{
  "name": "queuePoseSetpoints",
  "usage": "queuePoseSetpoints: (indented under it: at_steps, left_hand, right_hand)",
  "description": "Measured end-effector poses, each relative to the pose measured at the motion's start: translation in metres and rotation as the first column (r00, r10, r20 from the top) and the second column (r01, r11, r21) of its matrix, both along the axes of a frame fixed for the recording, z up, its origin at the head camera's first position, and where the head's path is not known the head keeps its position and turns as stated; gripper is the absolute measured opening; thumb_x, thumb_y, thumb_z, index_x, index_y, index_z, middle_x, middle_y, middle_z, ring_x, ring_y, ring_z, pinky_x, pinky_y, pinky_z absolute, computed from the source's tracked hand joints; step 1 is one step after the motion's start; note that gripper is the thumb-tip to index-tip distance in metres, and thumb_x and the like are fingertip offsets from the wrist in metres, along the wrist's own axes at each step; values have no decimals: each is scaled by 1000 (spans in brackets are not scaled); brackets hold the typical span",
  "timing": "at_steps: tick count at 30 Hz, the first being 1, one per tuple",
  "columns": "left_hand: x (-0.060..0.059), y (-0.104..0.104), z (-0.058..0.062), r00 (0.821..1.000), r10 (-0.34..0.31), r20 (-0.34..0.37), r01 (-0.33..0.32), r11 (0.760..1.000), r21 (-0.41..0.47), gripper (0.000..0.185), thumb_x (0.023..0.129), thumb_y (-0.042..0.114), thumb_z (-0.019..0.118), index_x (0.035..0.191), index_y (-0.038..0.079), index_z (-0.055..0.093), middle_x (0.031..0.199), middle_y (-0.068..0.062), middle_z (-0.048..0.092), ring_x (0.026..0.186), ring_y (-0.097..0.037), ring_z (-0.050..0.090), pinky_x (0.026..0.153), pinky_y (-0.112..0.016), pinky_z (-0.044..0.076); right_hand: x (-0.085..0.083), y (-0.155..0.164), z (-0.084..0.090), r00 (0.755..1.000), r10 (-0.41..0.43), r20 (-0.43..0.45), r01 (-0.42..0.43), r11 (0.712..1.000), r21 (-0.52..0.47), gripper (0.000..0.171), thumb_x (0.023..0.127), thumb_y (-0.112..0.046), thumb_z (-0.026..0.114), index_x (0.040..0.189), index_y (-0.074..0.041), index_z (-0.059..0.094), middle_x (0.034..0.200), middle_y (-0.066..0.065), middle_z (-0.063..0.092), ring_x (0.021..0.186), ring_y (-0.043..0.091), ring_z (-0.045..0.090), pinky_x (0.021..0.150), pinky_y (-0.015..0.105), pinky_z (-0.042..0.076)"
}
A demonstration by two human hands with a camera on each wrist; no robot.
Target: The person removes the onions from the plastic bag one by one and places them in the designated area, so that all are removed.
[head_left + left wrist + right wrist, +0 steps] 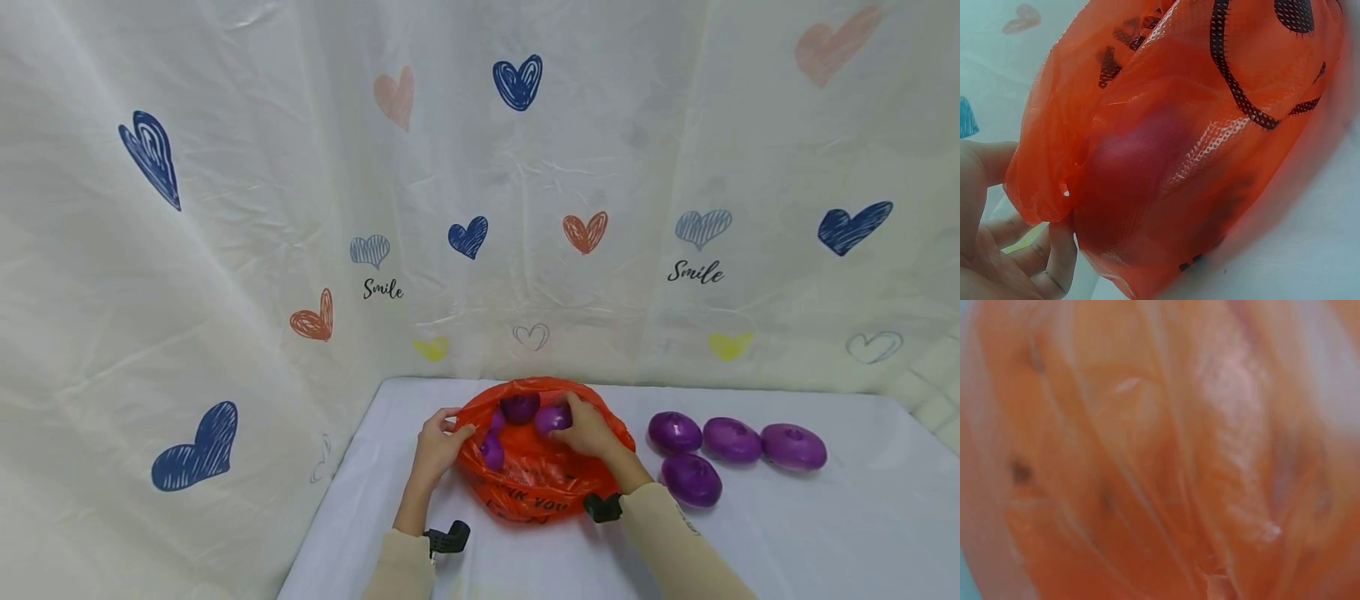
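Note:
An open red plastic bag (525, 492) with black print stands on the white table. My left hand (438, 448) pinches its left rim between thumb and fingers; the left wrist view shows this hand (1029, 250) at the plastic, with a purple shape showing through. My right hand (588, 429) reaches over the right rim into the bag and grips a glossy purple oval fruit (552, 419). Inside the bag lie another dark purple fruit (520, 407) at the back and purple ones (492, 452) along the left wall. Blurred orange plastic (1147, 456) fills the right wrist view, hiding that hand.
Several more purple oval fruits (731, 440) lie on the table right of the bag, one (691, 480) close by my right forearm. A white curtain (525, 183) printed with hearts hangs behind the table and along its left side.

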State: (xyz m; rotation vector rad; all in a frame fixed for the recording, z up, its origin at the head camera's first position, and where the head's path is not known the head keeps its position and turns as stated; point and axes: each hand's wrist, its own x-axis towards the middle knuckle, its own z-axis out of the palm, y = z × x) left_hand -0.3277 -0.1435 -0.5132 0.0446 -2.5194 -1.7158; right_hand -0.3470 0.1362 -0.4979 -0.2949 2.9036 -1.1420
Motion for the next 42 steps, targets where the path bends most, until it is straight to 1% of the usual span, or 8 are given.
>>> queuePoseSetpoints:
  at_steps: [2, 8, 14, 18, 25, 30, 36, 42]
  left_hand:
    - [0, 0, 0, 1000, 3, 2, -3, 1000, -2, 42, 92, 26, 74, 129, 10, 65, 94, -12, 66, 72, -18, 60, 66, -28, 57]
    - [0, 0, -1, 1000, 13, 9, -13, 1000, -2, 42, 92, 27, 74, 130, 10, 64, 96, -11, 65, 74, -18, 60, 65, -28, 57]
    - [-1, 1, -1, 1000, 12, 3, -12, 1000, 2, 41, 92, 26, 74, 129, 10, 65, 95, -12, 64, 73, -18, 60, 64, -27, 56]
    - [-1, 1, -1, 1000, 16, 10, -16, 1000, 5, 41, 92, 27, 74, 129, 11, 65, 96, -11, 64, 74, -18, 59, 65, -28, 57]
    - [0, 1, 0, 1000, 20, 12, -20, 1000, -3, 42, 92, 27, 73, 130, 10, 64, 97, -12, 64, 75, -19, 60, 66, -28, 58]
    - [0, 2, 1, 1000, 25, 19, -25, 1000, 1, 42, 93, 27, 73, 130, 11, 64, 97, -12, 64, 75, -19, 60, 67, -29, 58]
    - [0, 2, 2, 999, 27, 21, -27, 1000, 6, 42, 92, 27, 73, 130, 11, 64, 97, -12, 64, 75, -19, 59, 67, -29, 58]
    - [1, 3, 3, 999, 22, 25, -22, 1000, 7, 42, 92, 27, 73, 130, 11, 64, 96, -11, 64, 74, -19, 59, 65, -27, 56]
  right_hand:
    - [-1, -1, -2, 1000, 28, 13, -28, 1000, -7, 58, 88, -13, 80, 135, 0, 48, 131, 23, 60, 122, 40, 60, 104, 59, 50]
    - [0, -4, -2, 996, 81, 34, -80, 996, -26, 55, 85, -16, 84, 129, -5, 52, 128, 18, 62, 118, 35, 61, 100, 55, 54]
    - [3, -4, -2, 993, 101, 58, -100, 995, -27, 58, 84, -17, 84, 131, -9, 52, 131, 15, 61, 120, 34, 60, 99, 56, 55]
    - [5, -4, -2, 992, 120, 50, -119, 993, -22, 58, 83, -15, 85, 131, -10, 53, 132, 15, 60, 120, 35, 60, 98, 58, 54]
    - [10, -7, 0, 990, 128, 64, -127, 992, -11, 58, 84, -13, 84, 134, -15, 53, 136, 13, 56, 125, 34, 57, 99, 59, 54]
    - [12, -8, 2, 989, 134, 65, -133, 991, -12, 60, 83, -14, 85, 134, -15, 53, 136, 11, 55, 126, 32, 57, 101, 58, 53]
    - [16, -10, 4, 988, 148, 38, -148, 989, -8, 59, 82, -15, 86, 132, -16, 54, 135, 10, 57, 125, 30, 57, 101, 57, 53]
    - [19, -10, 7, 988, 155, 16, -155, 988, -14, 61, 82, -14, 86, 134, -17, 55, 140, 12, 52, 127, 32, 56, 101, 58, 53]
